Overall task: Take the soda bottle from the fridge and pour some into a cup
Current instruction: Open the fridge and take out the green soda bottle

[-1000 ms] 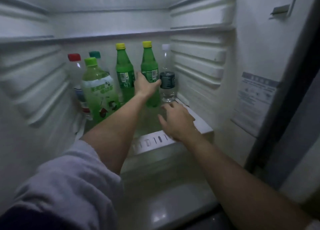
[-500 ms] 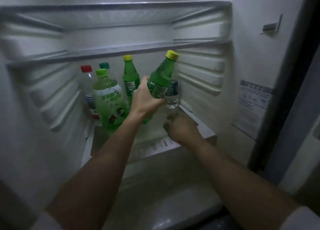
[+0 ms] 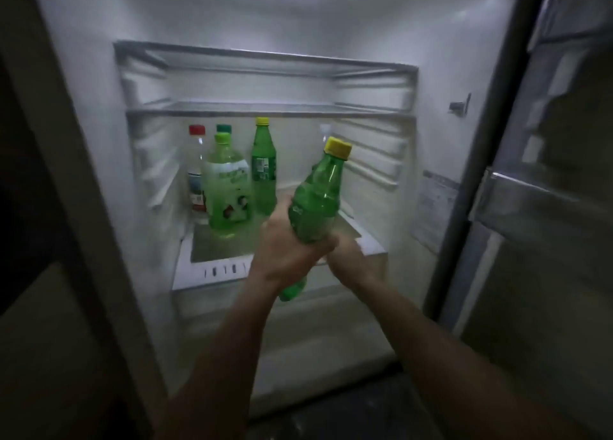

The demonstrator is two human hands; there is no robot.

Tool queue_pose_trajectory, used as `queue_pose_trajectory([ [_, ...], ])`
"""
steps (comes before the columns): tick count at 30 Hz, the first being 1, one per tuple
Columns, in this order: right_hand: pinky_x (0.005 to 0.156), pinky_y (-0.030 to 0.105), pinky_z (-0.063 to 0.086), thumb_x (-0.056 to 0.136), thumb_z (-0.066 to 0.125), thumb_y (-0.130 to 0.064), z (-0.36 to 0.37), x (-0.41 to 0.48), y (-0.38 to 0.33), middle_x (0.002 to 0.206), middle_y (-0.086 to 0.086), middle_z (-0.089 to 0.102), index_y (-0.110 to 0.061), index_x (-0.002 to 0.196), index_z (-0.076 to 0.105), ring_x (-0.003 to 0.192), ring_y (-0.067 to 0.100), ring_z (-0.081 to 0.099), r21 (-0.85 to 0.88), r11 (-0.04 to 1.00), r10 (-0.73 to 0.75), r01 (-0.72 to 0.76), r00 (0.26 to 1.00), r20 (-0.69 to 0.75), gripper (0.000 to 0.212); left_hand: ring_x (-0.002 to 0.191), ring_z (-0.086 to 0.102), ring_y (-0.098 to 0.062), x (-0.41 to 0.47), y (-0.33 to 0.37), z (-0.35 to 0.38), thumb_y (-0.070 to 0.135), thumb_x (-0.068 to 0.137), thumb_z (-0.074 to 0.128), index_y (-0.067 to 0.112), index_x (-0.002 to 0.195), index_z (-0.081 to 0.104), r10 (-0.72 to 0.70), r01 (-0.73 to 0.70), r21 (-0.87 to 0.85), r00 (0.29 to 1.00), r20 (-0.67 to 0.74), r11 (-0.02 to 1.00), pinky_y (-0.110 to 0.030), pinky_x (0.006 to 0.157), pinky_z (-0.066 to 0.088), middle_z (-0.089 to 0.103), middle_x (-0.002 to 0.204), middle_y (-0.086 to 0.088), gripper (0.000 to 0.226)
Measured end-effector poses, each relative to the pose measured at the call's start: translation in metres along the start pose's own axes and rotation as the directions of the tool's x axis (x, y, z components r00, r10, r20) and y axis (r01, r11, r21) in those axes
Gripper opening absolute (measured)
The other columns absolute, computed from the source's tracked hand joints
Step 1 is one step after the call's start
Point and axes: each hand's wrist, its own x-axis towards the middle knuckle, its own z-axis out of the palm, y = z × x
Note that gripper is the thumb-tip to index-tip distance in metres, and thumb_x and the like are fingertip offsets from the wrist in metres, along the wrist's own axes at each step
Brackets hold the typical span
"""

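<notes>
Soda bottle [image 3: 316, 201], green plastic with a yellow cap [image 3: 338, 148], is off the shelf and held in front of the open fridge [image 3: 431, 75], tilted with the cap toward 1 o'clock and the base toward 7 o'clock; left hand [image 3: 285, 250] is wrapped around the lower body, fingers curled tight on the plastic, thumb side toward the label; right hand [image 3: 351, 260] sits just at 4 o'clock of the left hand, behind and below the bottle, touching or nearly touching it, and whether its fingers are spread or closed I cannot tell, view blocked; base of the bottle pokes out under the left wrist; on the shelf [image 3: 212, 270] at 10 o'clock of the held bottle stand a second green bottle [image 3: 263, 167], a fat pale-green bottle [image 3: 227, 187], a red-capped bottle [image 3: 196, 161] and a green-capped one [image 3: 224, 128] mostly hidden behind; a clear bottle's cap just shows at 12 o'clock of the yellow cap; no cup in view; handling guess: looks fairly full so moderately heavy, walls thin and squeezable, cold from the fridge so likely damp and slippery; best hold is mid-body around the label where it is widest and stiffest, second hand on the cap for unscrewing; carbonated, so keep it steady and open slowly; pour step not yet started.
</notes>
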Motion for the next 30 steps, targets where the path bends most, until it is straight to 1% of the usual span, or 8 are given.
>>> queue_pose_trajectory([
  [4,0.069,0.033,0.055,0.103,0.044,-0.027,-0.03,-0.045,-0.05,0.08,0.008,0.071,-0.004,0.086,0.069,0.071,0.013,0.066,0.459,0.883,0.002,0.095,0.978,-0.208,0.038,0.078,0.068,-0.004,-0.046,0.033,0.003,0.025,0.065,0.085,0.022,0.103,0.059,-0.031,0.027,-0.07,0.998,-0.053,0.997,-0.027,0.064,0.054,0.069,0.089,0.008,0.047],
  [7,0.07,0.033,0.056,0.1,0.046,-0.014,-0.042,-0.081,-0.076,0.079,0.008,0.072,-0.007,0.087,0.07,0.072,0.019,0.069,0.488,0.857,-0.04,0.166,0.965,-0.258,0.029,0.081,0.068,-0.003,-0.082,0.066,-0.011,0.017,0.071,0.085,0.022,0.103,0.061,-0.021,0.009,-0.096,0.991,-0.132,0.995,-0.024,0.07,0.056,0.07,0.092,0.007,0.04],
  [10,0.066,0.034,0.057,0.098,0.051,-0.011,-0.04,-0.125,-0.091,0.073,0.006,0.071,-0.009,0.083,0.07,0.066,0.016,0.067,0.54,0.818,-0.059,0.196,0.964,-0.261,0.024,0.083,0.07,-0.004,-0.12,0.106,-0.03,0.026,0.077,0.083,0.02,0.104,0.066,-0.014,-0.014,-0.114,0.971,-0.239,0.993,-0.02,0.072,0.056,0.073,0.092,0.007,0.032],
  [15,0.064,0.033,0.058,0.099,0.053,-0.015,-0.041,-0.224,-0.141,0.08,0.012,0.07,-0.004,0.092,0.067,0.066,0.022,0.068,0.72,0.669,-0.13,0.183,0.983,-0.129,0.019,0.071,0.069,0.004,-0.173,0.174,-0.076,0.036,0.081,0.077,0.024,0.097,0.071,-0.148,0.08,-0.191,0.914,-0.377,0.978,-0.013,0.061,0.05,0.073,0.076,0.014,0.021],
  [20,0.076,0.047,0.059,0.09,0.065,-0.017,-0.071,-0.318,-0.178,0.095,0.003,0.073,-0.02,0.096,0.07,0.086,0.024,0.071,0.584,0.706,-0.324,0.401,0.916,-0.238,0.009,0.077,0.074,-0.02,-0.224,0.249,-0.093,0.038,0.082,0.075,0.025,0.09,0.074,-0.188,0.051,-0.382,0.925,-0.331,0.923,-0.035,0.069,0.057,0.076,0.083,0.0,0.015],
  [23,0.077,0.028,0.058,0.089,0.067,-0.01,-0.096,-0.385,-0.181,0.102,-0.005,0.072,-0.02,0.105,0.067,0.091,0.013,0.07,0.442,0.777,-0.381,0.447,0.894,-0.235,0.019,0.078,0.075,-0.024,-0.265,0.289,-0.095,0.042,0.082,0.074,0.026,0.085,0.075,-0.188,0.07,-0.397,0.945,-0.268,0.915,-0.042,0.073,0.06,0.077,0.084,-0.003,0.016],
  [25,0.079,0.028,0.057,0.088,0.069,-0.009,-0.115,-0.431,-0.181,0.106,-0.009,0.07,-0.023,0.106,0.066,0.088,0.012,0.07,0.395,0.798,-0.39,0.454,0.89,-0.234,0.023,0.082,0.075,-0.025,-0.292,0.315,-0.092,0.044,0.081,0.074,0.026,0.086,0.075,-0.163,0.076,-0.417,0.971,-0.177,0.906,-0.049,0.078,0.06,0.077,0.087,-0.004,0.019],
  [30,0.079,0.027,0.056,0.085,0.072,-0.008,-0.162,-0.528,-0.18,0.106,-0.009,0.068,-0.017,0.106,0.063,0.086,0.014,0.07,0.252,0.855,-0.379,0.453,0.878,-0.291,0.025,0.078,0.074,-0.013,-0.365,0.375,-0.064,0.038,0.081,0.074,0.033,0.08,0.073,-0.059,0.031,-0.493,0.997,-0.04,0.87,-0.037,0.073,0.058,0.077,0.082,0.006,0.005],
])
